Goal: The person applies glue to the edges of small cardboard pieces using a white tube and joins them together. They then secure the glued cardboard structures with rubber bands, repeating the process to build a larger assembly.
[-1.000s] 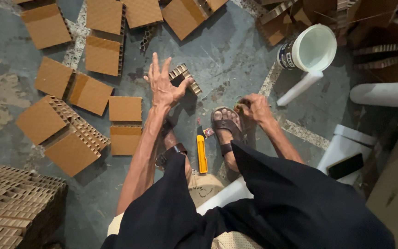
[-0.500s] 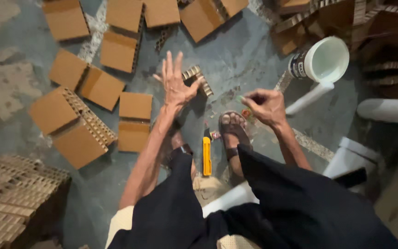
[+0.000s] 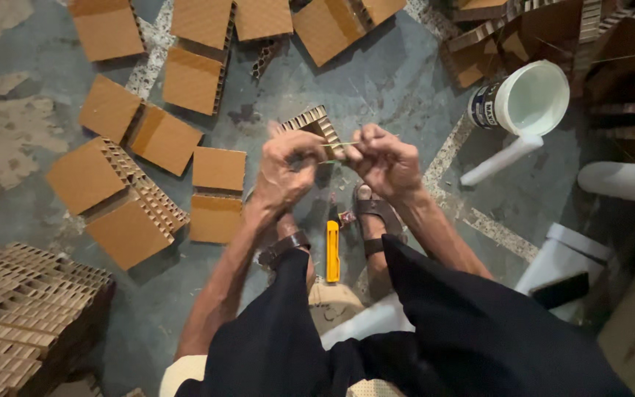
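Far left, low in frame: a stack of honeycomb cardboard (image 3: 27, 309), cells up, piled near enough to draw from. Above and beside it, brown cardboard squares (image 3: 218, 169) spread flat across the grey floor (image 3: 398, 81), mostly singly and apart, a few butted edge to edge; laid out like that, apparently so each face stays reachable and nothing sticks to its neighbour, though that is only a judgement.

At centre, raised above the floor: left hand (image 3: 282, 173) curled around the near edge of a small honeycomb cardboard piece (image 3: 316, 125), fingers closed on it, thumb side turned toward the other hand. Right hand (image 3: 385, 160) likewise closed, pinching what looks like a thin pale stick or strip (image 3: 336, 144) bridging the two hands just under the piece. Held up close rather than on the ground, probably for a finer look at the cells and a firmer two-handed grip.

Directly below the hands: a yellow utility knife (image 3: 332, 250) lying lengthwise between the sandalled feet (image 3: 376, 220), parked within easy reach but out of the hands.

Further right: a white bucket (image 3: 527, 99) tipped toward the camera, a white tube (image 3: 501, 159) lying touching its rim. Far right: a white pipe (image 3: 626, 182) and a white container (image 3: 564, 268) with a dark flat object on top.
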